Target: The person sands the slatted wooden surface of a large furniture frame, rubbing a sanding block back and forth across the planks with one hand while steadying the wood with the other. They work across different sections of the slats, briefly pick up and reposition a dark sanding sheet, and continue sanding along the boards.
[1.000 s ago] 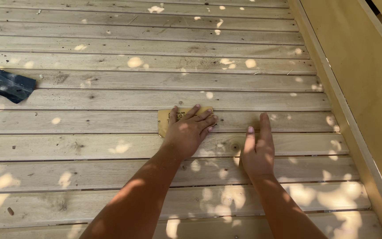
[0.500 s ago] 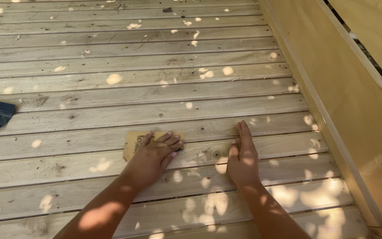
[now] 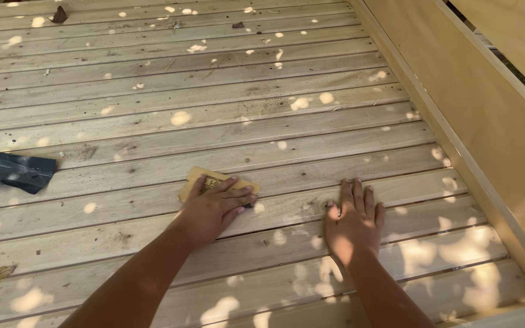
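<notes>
Setting: Sun-dappled wooden deck (image 3: 226,91) of pale planks running left to right, seen from above.
Right edge: tan plywood wall panel (image 3: 487,103) rises along the deck's right side, with a slatted gap at the upper corner cut off by the frame.
Left hand: left hand (image 3: 214,206) lies palm down, fingers spread and pressed flat on a sheet of sandpaper; it is not curled around it.
Sandpaper: yellow-tan sandpaper sheet (image 3: 205,177) lies flat across a plank seam near the middle of the deck, its near half hidden under the fingers; dark print on its back is too small to make out.
Right hand: right hand (image 3: 355,220) rests open and flat on the bare planks, fingers together and pointing away, holding nothing, well apart from the sandpaper.
Arms: both bare forearms enter from the bottom edge and are cut off there.
Left side: dark blue-black crumpled sheet (image 3: 13,171) lies on the planks at the far left, well apart from both hands; what it is cannot be told.
Debris: dry brown leaf (image 3: 1,273) sits near the lower left edge; small dark scraps (image 3: 59,14) lie at the top, too small to identify.
Light: round sun spots scatter across planks and arms, blurring the wood grain at lower right.
</notes>
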A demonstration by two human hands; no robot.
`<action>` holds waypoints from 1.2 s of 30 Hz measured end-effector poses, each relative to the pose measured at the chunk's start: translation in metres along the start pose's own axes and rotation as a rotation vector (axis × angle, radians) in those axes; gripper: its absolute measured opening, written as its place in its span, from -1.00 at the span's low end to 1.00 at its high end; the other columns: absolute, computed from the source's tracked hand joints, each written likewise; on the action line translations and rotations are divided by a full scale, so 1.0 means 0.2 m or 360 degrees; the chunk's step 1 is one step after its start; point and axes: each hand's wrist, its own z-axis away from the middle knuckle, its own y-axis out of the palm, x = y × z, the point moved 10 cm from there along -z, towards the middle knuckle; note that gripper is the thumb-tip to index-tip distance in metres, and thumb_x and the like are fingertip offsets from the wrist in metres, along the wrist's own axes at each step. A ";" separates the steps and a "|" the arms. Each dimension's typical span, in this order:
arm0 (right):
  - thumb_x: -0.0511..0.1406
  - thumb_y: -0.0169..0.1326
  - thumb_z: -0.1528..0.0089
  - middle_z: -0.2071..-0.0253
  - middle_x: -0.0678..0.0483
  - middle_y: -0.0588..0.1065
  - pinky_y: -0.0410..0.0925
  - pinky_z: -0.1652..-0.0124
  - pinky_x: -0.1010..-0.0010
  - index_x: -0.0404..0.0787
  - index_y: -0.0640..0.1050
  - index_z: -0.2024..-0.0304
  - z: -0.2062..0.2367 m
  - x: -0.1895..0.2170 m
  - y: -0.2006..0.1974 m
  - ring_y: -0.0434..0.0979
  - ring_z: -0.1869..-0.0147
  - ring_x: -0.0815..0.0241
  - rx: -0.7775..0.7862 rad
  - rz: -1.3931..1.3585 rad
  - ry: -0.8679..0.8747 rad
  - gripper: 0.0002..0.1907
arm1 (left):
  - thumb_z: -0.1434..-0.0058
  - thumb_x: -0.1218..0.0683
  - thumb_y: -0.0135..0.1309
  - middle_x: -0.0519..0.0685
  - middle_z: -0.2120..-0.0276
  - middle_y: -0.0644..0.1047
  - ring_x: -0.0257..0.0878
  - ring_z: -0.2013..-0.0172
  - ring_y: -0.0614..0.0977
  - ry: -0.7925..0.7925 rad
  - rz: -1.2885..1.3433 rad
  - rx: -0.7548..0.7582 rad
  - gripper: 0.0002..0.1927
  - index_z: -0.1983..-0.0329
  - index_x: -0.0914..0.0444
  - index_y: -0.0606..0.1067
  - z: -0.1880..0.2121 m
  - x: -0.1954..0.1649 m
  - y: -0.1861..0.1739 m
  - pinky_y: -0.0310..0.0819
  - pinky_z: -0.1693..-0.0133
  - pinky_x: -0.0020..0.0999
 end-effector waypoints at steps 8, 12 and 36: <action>-0.05 -0.27 -0.36 -0.56 -0.02 0.02 -0.24 -0.45 -0.06 -0.08 0.10 -0.50 0.09 0.05 -0.04 -0.15 -0.63 -0.09 -0.0157 -0.0075 0.0059 -0.33 | -0.37 -0.13 -0.16 -0.43 -0.38 0.30 -0.33 -0.48 0.06 0.0081 -0.0095 -0.0281 -0.49 -0.39 -0.19 0.39 0.41 0.48 -0.05 -0.28 -0.40 0.15; -0.08 -0.29 -0.37 -0.55 -0.04 0.03 -0.23 -0.44 -0.06 -0.12 0.10 -0.49 0.10 0.07 -0.06 -0.14 -0.63 -0.11 -0.0187 -0.0086 0.0032 -0.35 | -0.41 -0.05 -0.18 -0.41 -0.47 0.25 -0.32 -0.47 0.05 0.0217 0.0044 -0.0062 -0.51 -0.41 -0.12 0.37 0.02 0.09 0.06 -0.37 -0.41 0.24; -0.04 -0.30 -0.33 -0.54 -0.16 -0.03 -0.24 -0.45 0.06 -0.32 0.03 -0.48 0.29 0.10 -0.04 -0.19 -0.61 -0.08 -0.0150 -0.0087 0.0458 -0.24 | -0.44 -0.10 -0.27 -0.48 -0.41 0.24 -0.36 -0.48 0.04 0.0358 -0.0024 0.0091 -0.56 -0.37 -0.20 0.32 -0.18 -0.19 0.02 -0.37 -0.44 0.21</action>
